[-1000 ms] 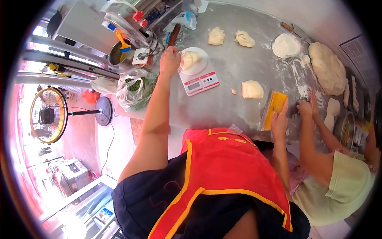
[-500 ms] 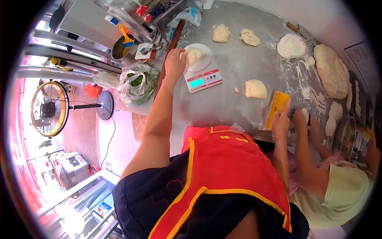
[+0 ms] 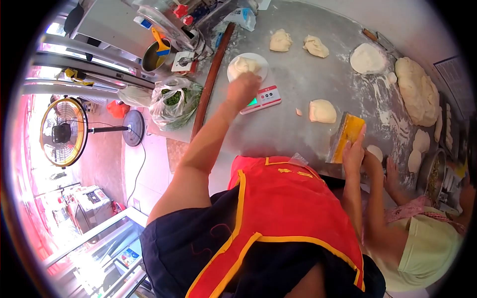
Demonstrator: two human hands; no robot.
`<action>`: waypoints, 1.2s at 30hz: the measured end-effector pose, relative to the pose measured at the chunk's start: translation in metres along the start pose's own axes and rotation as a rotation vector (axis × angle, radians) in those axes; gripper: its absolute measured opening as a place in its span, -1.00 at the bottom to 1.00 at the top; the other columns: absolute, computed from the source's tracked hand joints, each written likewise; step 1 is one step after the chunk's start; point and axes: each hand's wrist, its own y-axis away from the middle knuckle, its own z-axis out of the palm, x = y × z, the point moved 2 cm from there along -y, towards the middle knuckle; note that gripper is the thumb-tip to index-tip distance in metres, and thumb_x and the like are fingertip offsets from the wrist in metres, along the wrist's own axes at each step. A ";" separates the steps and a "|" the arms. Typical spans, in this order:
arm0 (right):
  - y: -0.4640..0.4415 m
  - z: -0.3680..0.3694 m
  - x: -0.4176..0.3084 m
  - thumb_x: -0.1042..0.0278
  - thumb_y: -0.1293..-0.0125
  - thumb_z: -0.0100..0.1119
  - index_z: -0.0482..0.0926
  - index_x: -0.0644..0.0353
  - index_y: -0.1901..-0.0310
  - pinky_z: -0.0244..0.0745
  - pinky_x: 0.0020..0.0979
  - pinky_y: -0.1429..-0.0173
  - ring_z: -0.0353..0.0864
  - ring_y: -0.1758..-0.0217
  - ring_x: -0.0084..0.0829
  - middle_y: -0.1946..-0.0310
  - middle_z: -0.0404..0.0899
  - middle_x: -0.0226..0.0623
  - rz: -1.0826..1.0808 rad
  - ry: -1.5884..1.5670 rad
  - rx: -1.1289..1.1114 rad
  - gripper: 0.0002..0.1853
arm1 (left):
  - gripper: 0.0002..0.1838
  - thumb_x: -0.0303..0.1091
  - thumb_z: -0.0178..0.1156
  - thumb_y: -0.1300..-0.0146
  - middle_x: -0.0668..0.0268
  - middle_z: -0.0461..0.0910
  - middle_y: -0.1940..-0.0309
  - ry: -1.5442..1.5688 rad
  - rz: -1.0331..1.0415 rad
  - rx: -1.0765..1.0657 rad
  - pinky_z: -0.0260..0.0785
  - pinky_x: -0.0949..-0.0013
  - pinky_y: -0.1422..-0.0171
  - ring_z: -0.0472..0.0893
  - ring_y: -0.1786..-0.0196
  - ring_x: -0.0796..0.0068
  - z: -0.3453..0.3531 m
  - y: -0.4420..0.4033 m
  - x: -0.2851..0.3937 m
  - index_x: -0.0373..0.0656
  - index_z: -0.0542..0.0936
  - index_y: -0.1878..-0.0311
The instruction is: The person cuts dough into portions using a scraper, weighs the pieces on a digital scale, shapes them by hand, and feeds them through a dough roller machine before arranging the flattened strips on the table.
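A small kitchen scale (image 3: pixel 268 97) with a white round plate (image 3: pixel 263 62) stands on the metal table, and a lump of dough (image 3: pixel 244 64) lies on the plate. My left hand (image 3: pixel 244 90) reaches over the scale's near side, fingers curled against this lump and partly covering the display. My right hand (image 3: pixel 354 151) grips a dough scraper (image 3: pixel 348 136) with a yellow handle and a flat blade, held low near the table's front edge. Just beyond the scraper sits a cut piece of dough (image 3: pixel 322 111), with a tiny scrap (image 3: pixel 298 112) to its left.
Two dough lumps (image 3: pixel 280 40) lie at the back. Flour (image 3: pixel 367 58) and a large dough mass (image 3: pixel 417 92) are at the right. A co-worker (image 3: pixel 422 243) works close on my right, beside a bowl of filling (image 3: pixel 435 174). A long wooden strip (image 3: pixel 213 79) and a bag of greens (image 3: pixel 171 102) are left.
My left hand has moved from the left side of the weighed dough to its near right side. The scraper stays nearly in place. The co-worker's hands have shifted.
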 end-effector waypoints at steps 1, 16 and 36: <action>-0.001 0.000 0.000 0.51 -0.27 -0.02 -0.31 -0.03 -0.48 0.41 0.00 0.10 0.56 0.19 0.19 0.26 0.58 0.23 0.011 0.001 -0.013 -0.14 | -0.76 -0.32 0.22 -0.11 0.27 0.58 0.16 0.034 0.020 -0.039 0.45 0.23 0.02 0.55 0.03 0.24 0.002 0.007 0.007 -0.03 0.63 0.12; -0.002 0.002 0.005 0.49 -0.27 -0.04 -0.33 -0.08 -0.48 0.41 0.01 0.09 0.55 0.17 0.22 0.21 0.57 0.25 -0.026 -0.034 0.002 -0.13 | -0.47 -0.22 0.30 -0.09 0.05 0.61 0.12 -0.095 -0.207 -0.237 0.44 0.19 -0.03 0.60 0.05 0.15 0.000 -0.069 -0.058 -0.01 0.50 -0.18; -0.001 0.001 0.006 0.49 -0.25 -0.04 -0.31 -0.11 -0.48 0.38 0.06 0.10 0.54 0.19 0.25 0.23 0.57 0.25 0.003 -0.068 0.022 -0.12 | -0.22 -0.21 0.22 -0.15 0.02 0.33 -0.14 0.046 -0.200 -0.265 0.16 0.14 -0.31 0.29 -0.22 0.06 0.063 0.047 0.080 -0.37 0.16 -0.36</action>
